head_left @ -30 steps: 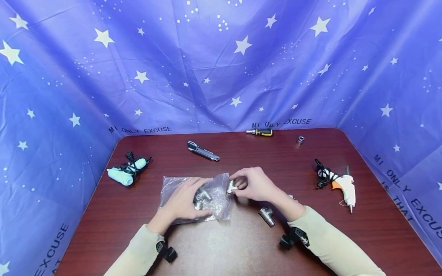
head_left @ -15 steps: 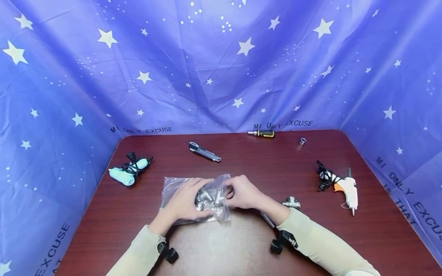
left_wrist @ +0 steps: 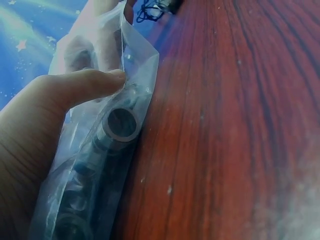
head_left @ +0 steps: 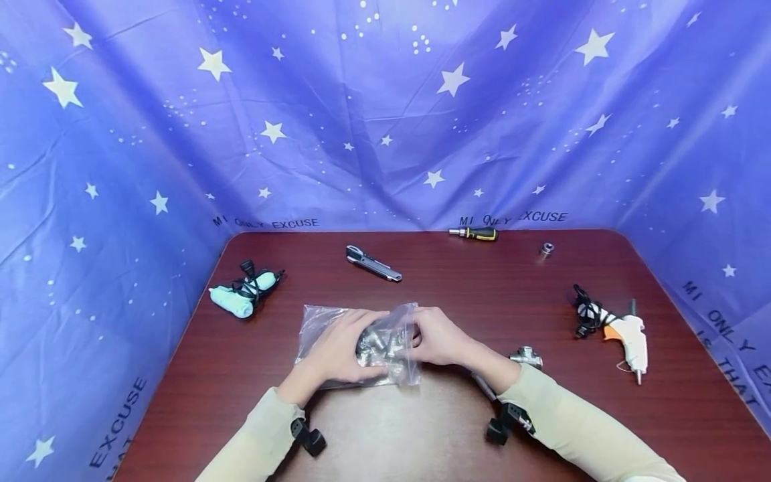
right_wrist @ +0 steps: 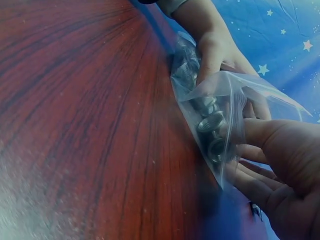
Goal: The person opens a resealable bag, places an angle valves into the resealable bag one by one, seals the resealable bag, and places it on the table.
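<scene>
A clear zip bag holding several metal pipe fittings lies on the table in front of me. My left hand grips the bag across its body, thumb on the near side and fingers over the top. At the bag's right-hand mouth is my right hand, its thumb and fingertips reaching inside beside the fittings. Plastic and fingers hide whether those fingertips pinch a fitting. On the table by the right forearm lie a tee-shaped metal fitting and another metal fitting, partly covered by the arm.
A utility knife lies beyond the bag. Towards the back edge are a screwdriver and a small metal socket-like piece. A pale blue glue gun is at left, a white glue gun at right, both with bundled cords.
My right hand has carried a metal fitting leftward into the bag's mouth. The left hand keeps its grip on the bag. The head view has turned slightly left.
</scene>
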`<state>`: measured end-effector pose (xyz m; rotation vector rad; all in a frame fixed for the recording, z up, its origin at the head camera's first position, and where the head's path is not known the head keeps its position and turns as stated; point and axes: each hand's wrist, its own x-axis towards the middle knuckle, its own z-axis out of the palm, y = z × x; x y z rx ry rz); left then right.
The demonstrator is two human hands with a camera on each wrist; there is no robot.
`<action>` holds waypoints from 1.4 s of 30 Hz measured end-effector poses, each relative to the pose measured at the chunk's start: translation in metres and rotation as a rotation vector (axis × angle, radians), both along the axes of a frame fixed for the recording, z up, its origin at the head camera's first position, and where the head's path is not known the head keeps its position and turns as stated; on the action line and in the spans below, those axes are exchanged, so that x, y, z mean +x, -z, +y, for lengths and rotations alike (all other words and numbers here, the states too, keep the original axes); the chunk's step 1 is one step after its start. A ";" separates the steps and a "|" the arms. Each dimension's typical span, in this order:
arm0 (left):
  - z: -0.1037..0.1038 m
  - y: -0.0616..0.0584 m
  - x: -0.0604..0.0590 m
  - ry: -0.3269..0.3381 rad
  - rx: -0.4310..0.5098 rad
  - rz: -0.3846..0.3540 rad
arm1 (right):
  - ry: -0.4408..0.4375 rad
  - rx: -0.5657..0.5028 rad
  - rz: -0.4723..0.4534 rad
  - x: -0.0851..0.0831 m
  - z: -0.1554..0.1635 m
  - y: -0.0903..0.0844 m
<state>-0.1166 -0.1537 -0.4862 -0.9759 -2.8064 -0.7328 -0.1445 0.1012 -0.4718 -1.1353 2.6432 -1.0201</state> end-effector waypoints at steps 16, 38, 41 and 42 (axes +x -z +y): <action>-0.002 -0.003 0.001 0.014 0.039 0.011 | -0.108 0.004 0.073 0.003 -0.010 0.003; 0.001 0.005 -0.001 0.043 0.061 0.039 | -0.251 0.022 0.048 0.008 0.001 -0.002; 0.002 0.004 -0.001 0.045 0.068 0.042 | -0.251 0.022 0.023 0.007 0.004 -0.003; 0.002 0.003 0.000 0.044 0.069 0.040 | -0.246 0.022 0.018 0.007 0.006 -0.003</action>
